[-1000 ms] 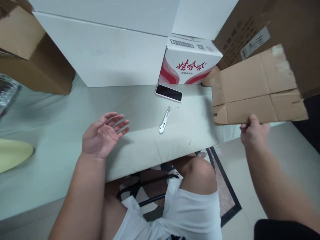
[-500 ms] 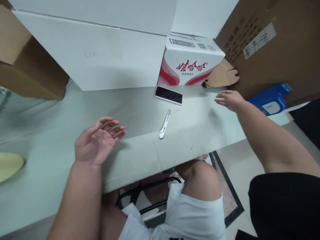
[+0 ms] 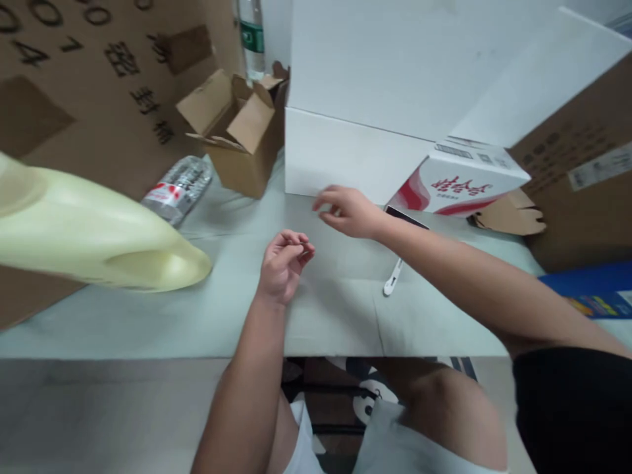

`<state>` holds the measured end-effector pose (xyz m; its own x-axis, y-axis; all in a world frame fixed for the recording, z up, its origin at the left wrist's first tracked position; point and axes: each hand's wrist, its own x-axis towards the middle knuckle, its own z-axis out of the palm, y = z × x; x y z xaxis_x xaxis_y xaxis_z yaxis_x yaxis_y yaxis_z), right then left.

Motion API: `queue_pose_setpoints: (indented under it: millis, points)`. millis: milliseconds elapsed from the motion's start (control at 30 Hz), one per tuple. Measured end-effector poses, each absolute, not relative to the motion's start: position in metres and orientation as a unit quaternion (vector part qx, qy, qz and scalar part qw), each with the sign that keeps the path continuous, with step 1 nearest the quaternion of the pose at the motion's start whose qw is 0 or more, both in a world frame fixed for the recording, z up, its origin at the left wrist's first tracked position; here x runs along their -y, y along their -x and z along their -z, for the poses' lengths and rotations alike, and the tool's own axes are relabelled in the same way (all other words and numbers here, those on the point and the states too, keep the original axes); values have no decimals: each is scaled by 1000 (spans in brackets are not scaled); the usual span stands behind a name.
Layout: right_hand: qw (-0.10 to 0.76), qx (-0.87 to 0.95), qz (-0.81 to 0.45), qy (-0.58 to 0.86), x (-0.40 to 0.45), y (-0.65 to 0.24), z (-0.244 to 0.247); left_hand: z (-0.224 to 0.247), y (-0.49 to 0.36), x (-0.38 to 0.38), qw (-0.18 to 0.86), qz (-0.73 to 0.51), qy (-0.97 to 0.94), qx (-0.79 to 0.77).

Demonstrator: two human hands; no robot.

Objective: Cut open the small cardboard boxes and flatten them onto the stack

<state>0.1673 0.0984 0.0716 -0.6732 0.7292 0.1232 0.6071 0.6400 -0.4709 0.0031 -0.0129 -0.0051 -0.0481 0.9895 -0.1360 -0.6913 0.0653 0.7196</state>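
Observation:
My left hand is over the table, palm turned up, with its fingers curled in and the thumb against them; I see nothing held. Just beyond it and to the right hovers my right hand, fingers loosely bent and a gap left between thumb and forefinger, holding nothing. Beneath my right forearm lies a white utility knife, its upper end hidden by the arm. A phone with a dark screen is also partly covered by that forearm, close to a white and red carton.
A large white box stands behind my hands. To the left are an open cardboard box, a clear plastic bottle lying down, and a big pale yellow object. A blue package is at right. The table's front edge runs above my knees.
The view has swung left, bringing the yellow object and bottle into sight. My right hand has come across toward my left hand, over the phone and knife. My left fingers have curled in.

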Motion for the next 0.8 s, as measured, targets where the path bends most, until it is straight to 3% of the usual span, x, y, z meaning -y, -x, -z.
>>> queue_pose_setpoints:
  millis: [167, 333, 467, 667, 800]
  points:
    - [144, 926, -136, 321, -124, -27, -83, 4, 11, 14, 632, -662, -225, -335]
    - [67, 913, -76, 394, -151, 15, -83, 3, 18, 13, 616, -673, -230, -339]
    - [84, 897, -24, 434, -153, -16, -78, 3, 17, 12, 566, -710, -218, -358]
    - [159, 904, -4, 397, -85, -117, -81, 14, 17, 11, 365, -799, -153, -453]
    - [271, 907, -22, 322, -11, -197, -85, 23, 25, 8, 232, -823, -159, -493]
